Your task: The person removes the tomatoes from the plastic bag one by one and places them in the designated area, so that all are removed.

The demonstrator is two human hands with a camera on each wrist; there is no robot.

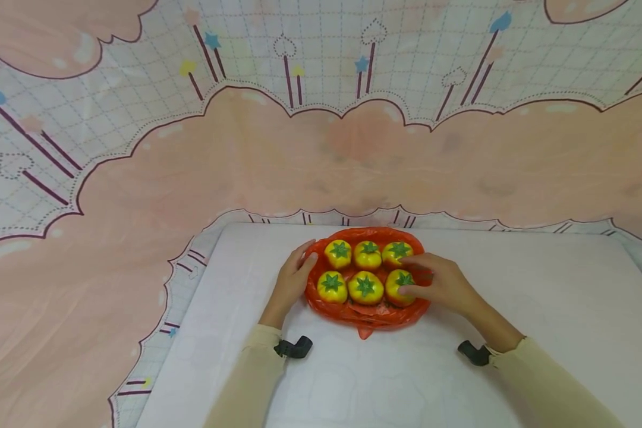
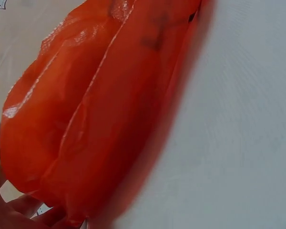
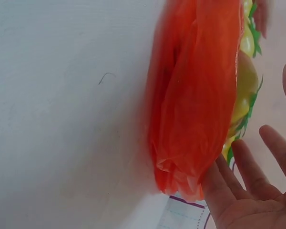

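Observation:
Several yellow-orange persimmon-like fruits (image 1: 366, 288) with green star-shaped tops sit in two rows. They rest in a crinkled red plastic bag (image 1: 321, 312) spread round them like a shallow bowl. My left hand (image 1: 290, 276) rests against the bag's left rim, its thumb near the edge and its fingers along the outside; the left wrist view shows these fingers (image 2: 26, 205) partly hidden behind the red plastic. Over the bag's right side reaches my right hand (image 1: 449, 284), fingers extended, with the thumb at the lower right fruit and a fingertip by the upper right one. In the right wrist view its fingers (image 3: 250, 167) are spread.
The bag lies on a white-covered table (image 1: 540, 285), toward its far edge. Behind hangs a patterned cloth (image 1: 353, 160) with pink cloud shapes. A black wrist mount (image 1: 294, 347) is strapped to the left sleeve, another mount (image 1: 474, 353) to the right.

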